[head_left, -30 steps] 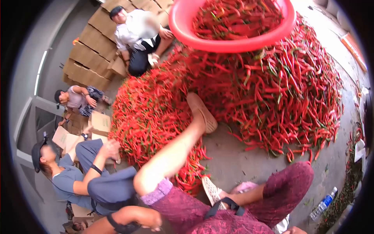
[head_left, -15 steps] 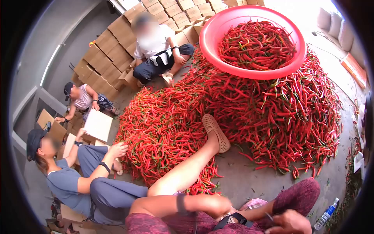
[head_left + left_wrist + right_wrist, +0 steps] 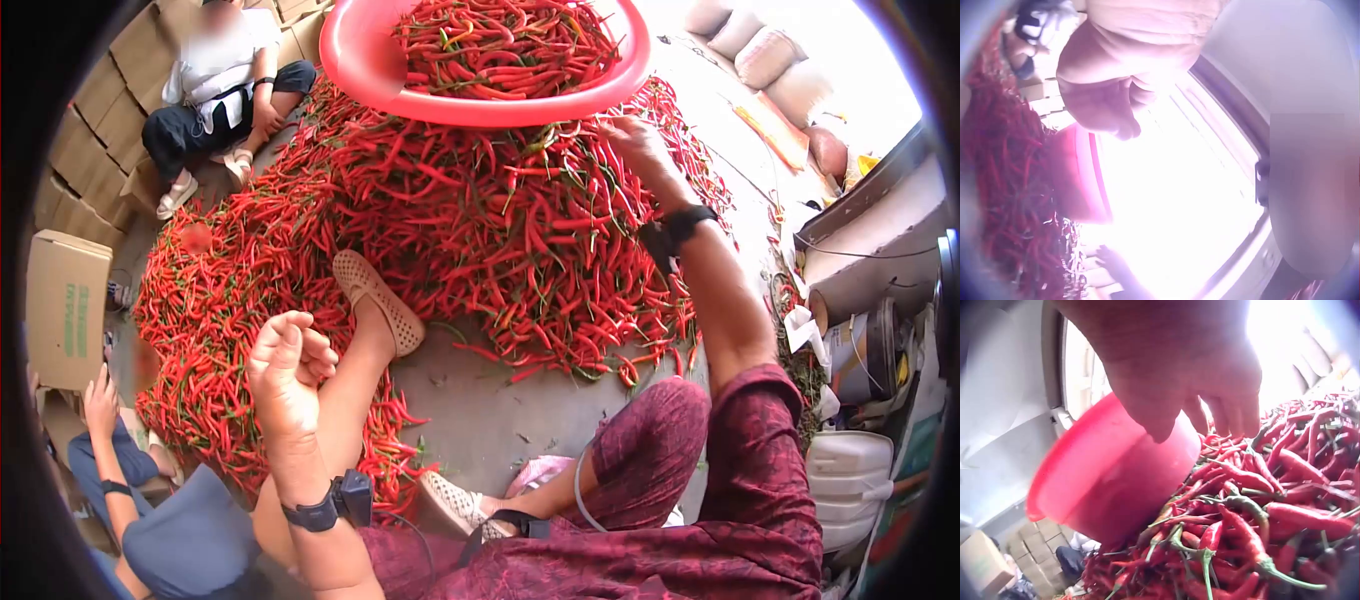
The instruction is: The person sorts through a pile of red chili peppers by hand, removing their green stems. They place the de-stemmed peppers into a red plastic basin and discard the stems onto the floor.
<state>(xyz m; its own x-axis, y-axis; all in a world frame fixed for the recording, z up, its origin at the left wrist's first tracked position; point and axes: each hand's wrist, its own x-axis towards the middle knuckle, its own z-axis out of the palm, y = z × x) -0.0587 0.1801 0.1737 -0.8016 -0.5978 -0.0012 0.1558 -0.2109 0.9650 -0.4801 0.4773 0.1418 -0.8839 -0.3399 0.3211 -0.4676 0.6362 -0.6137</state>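
A pink-red plastic basin (image 3: 480,108) full of red chili peppers (image 3: 510,45) sits on a large heap of chili peppers (image 3: 500,210). My right hand (image 3: 642,155) is stretched out to the basin's near right side, fingertips close to the rim. In the right wrist view that hand (image 3: 1191,381) hangs over the heap beside the basin wall (image 3: 1129,469), thumb apart from the fingers and nothing seen between them. My left hand (image 3: 290,375) is raised above my leg, palm up, its fingers loosely bent around nothing; the left wrist view shows it (image 3: 1116,75) too.
My foot in a beige clog (image 3: 378,303) rests against the heap. A seated person (image 3: 225,90) is by stacked cartons at the back left; another person's hand (image 3: 100,400) is near a carton (image 3: 68,310). White sacks (image 3: 765,58) lie back right, a white jug (image 3: 848,475) at right.
My right hand has gone from my lap out to the basin's side. My left hand has risen from near my lap. The head view has turned right, bringing the jug into sight.
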